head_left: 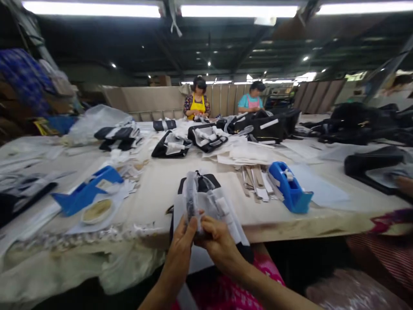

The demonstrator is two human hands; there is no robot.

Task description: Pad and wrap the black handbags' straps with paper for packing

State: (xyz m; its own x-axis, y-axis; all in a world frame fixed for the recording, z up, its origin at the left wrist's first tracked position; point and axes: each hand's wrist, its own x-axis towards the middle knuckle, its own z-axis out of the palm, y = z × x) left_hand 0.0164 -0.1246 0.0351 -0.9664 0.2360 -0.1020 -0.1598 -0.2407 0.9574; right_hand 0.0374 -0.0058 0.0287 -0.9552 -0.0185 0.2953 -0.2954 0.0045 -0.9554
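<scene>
A black bag (208,184) lies in front of me at the table's front edge, partly covered by white paper (234,224). Its handle (191,193) stands up, wrapped in clear, whitish film. Around the lower part of that wrapped handle, my left hand (184,234) is closed, thumb on top. My right hand (215,237) is closed in a pinch right beside it, at the handle's lower end; what lies between its fingertips is hidden. A second wrapped strap with a white piece (222,206) rests on the bag to the right.
Blue tape dispensers stand left (88,189) and right (288,187), with a round dish (97,211) by the left one. Paper strips (256,183) lie near the right one. Several black bags (208,137) fill the back. Two people work opposite; another person's hand (405,185) shows at right.
</scene>
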